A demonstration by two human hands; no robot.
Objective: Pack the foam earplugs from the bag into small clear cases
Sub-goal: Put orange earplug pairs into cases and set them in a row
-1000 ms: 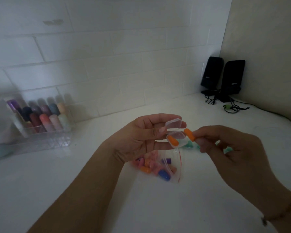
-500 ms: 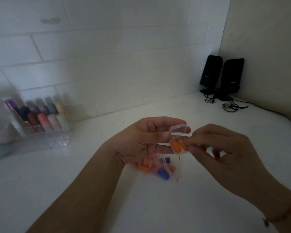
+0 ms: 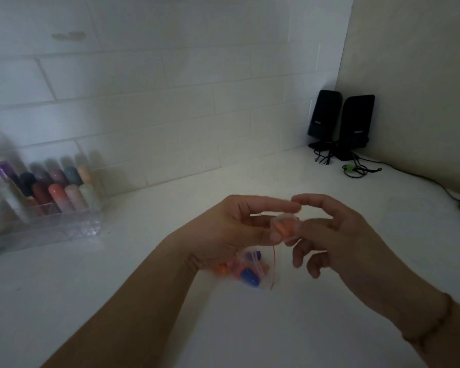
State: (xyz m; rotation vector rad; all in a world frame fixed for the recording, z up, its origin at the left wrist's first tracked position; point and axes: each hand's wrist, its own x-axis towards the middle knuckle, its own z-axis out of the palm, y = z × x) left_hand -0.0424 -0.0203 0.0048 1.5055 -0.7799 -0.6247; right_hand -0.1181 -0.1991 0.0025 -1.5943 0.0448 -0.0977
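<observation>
Since 0.5 s ago, the lid that stood open above the small clear case (image 3: 284, 226) has come down over the orange earplugs (image 3: 281, 227), and your right hand (image 3: 337, 235) has shifted from feeding in the 2nd plug to bearing on the case from the right. You hold the case raised above the white counter (image 3: 144, 274), between both hands, so that each side has a finger behind it. Your left hand (image 3: 231, 232) grips the case, thumb on the near face and forefinger stretched over the top; this fixes the base while the lid is pressed. Your right hand pinches the opposite edge with thumb and forefinger, its other fingers loosely curled and holding nothing. Motion blur hides the latch, so you cannot tell whether the lid has fully seated. The bag (image 3: 250, 269) lies on the counter directly below your left hand, its mouth toward you, with the remaining coloured earplugs inside; this keeps the next pair within short reach. Judged from this, 1 case is being closed and most plugs are not yet packed.
</observation>
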